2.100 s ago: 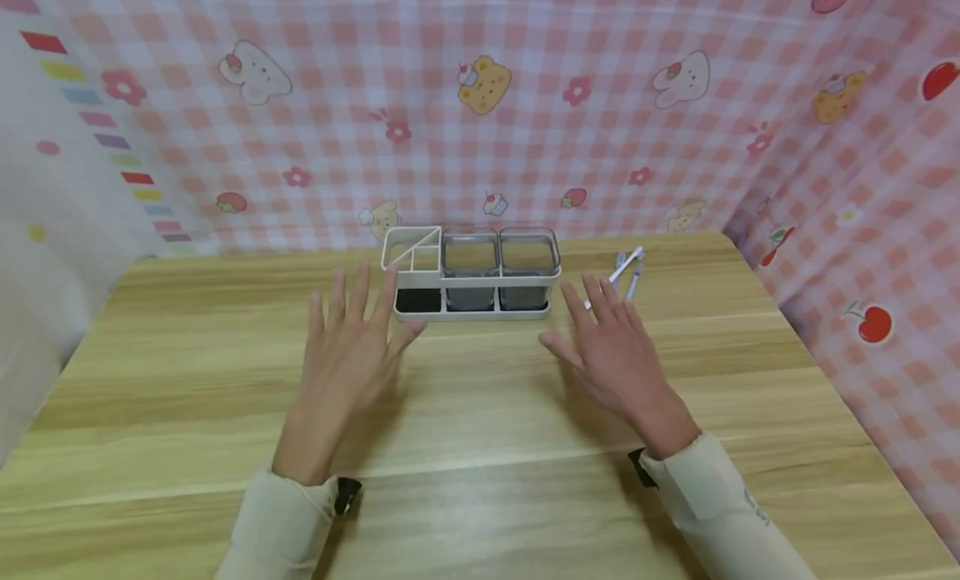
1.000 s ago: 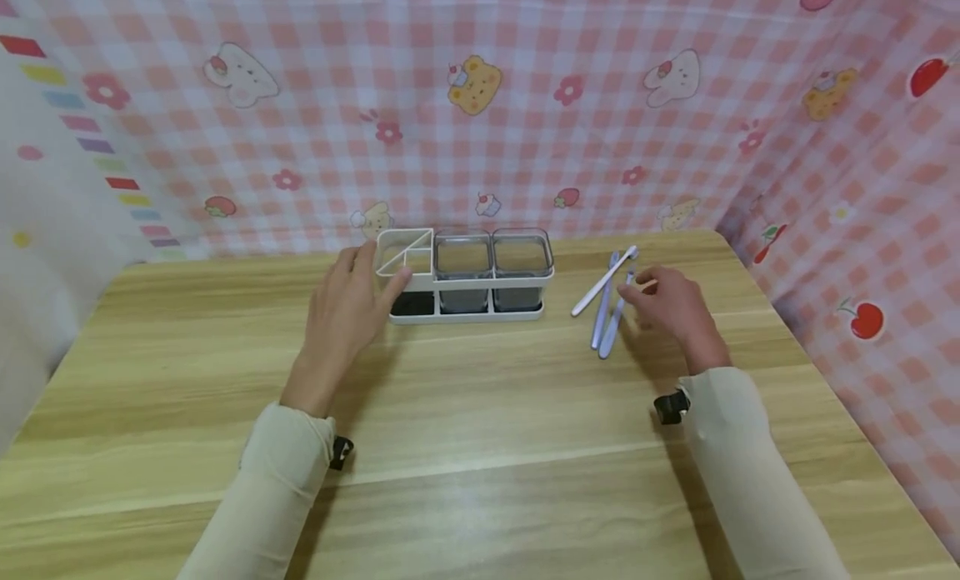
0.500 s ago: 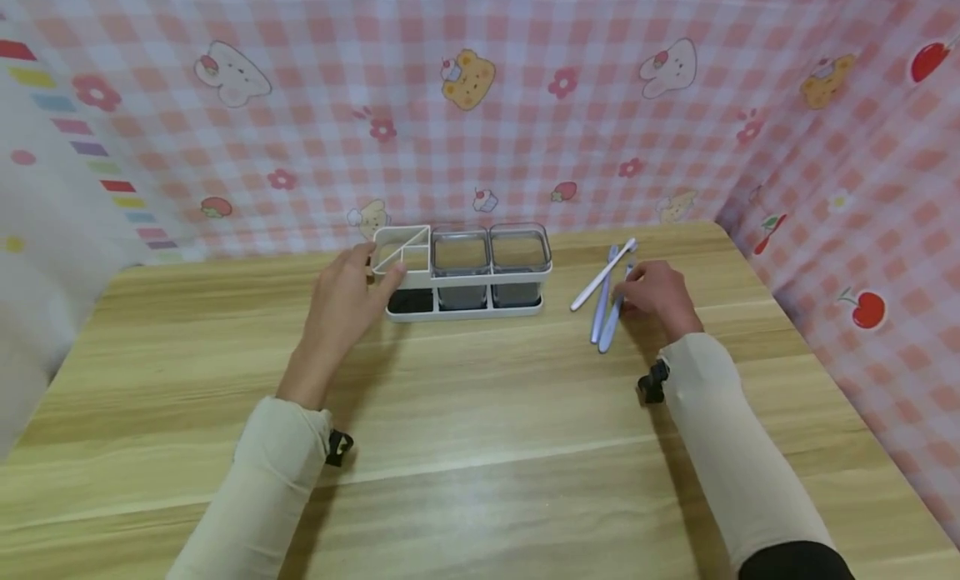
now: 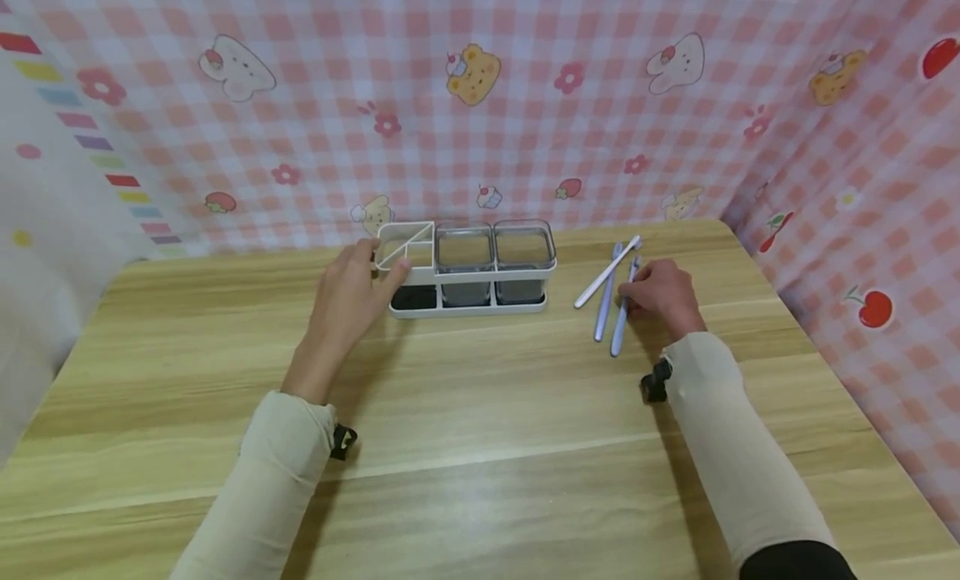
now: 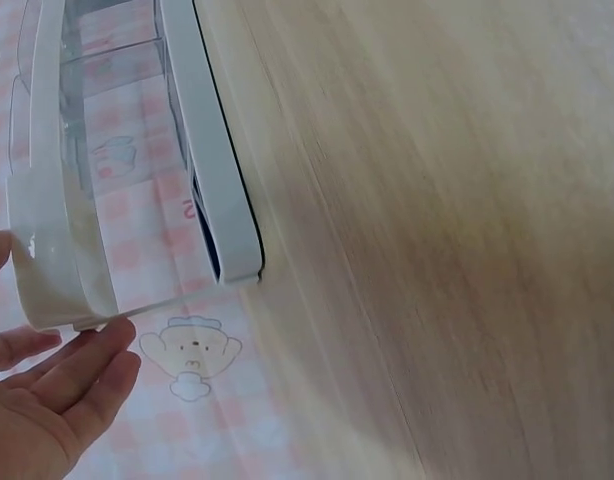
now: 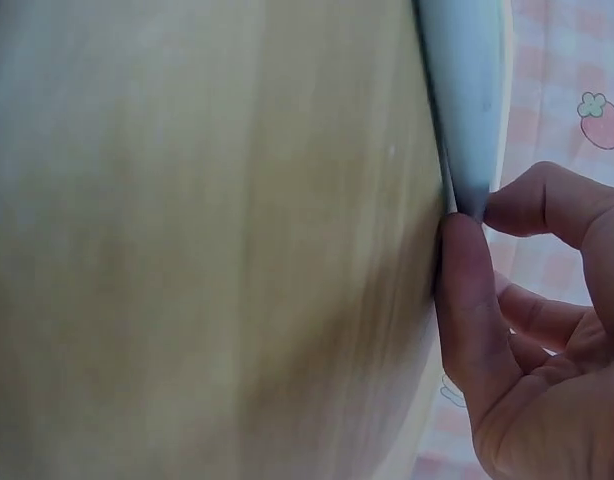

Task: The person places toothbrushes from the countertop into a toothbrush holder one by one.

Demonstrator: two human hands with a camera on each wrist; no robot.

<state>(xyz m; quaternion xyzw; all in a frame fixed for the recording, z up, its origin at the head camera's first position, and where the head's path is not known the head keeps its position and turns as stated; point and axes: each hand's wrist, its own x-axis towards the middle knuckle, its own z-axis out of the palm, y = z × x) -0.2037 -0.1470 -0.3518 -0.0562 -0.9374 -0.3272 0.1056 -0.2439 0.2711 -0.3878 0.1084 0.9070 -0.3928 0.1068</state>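
Observation:
My left hand grips the left end of a white toothbrush holder, thumb at the front and fingers round the side. From the left wrist, its fingertips touch the edge of the holder's upper tray. My right hand pinches a bluish-purple toothbrush between thumb and index finger; the right wrist view shows that pinch on its handle close to the table. To its left lie a second purple toothbrush and a white toothbrush crossing over it.
Two clear cups sit in the holder's middle and right places; its left part is a divided tray. The wooden table meets a pink checked cloth at the back, and another cloth hangs on the right.
My left hand has come up to the holder and taken hold of its end. The right hand moved to the toothbrushes, pinched the rightmost one and shifted its handle slightly rightward, away from the middle one.

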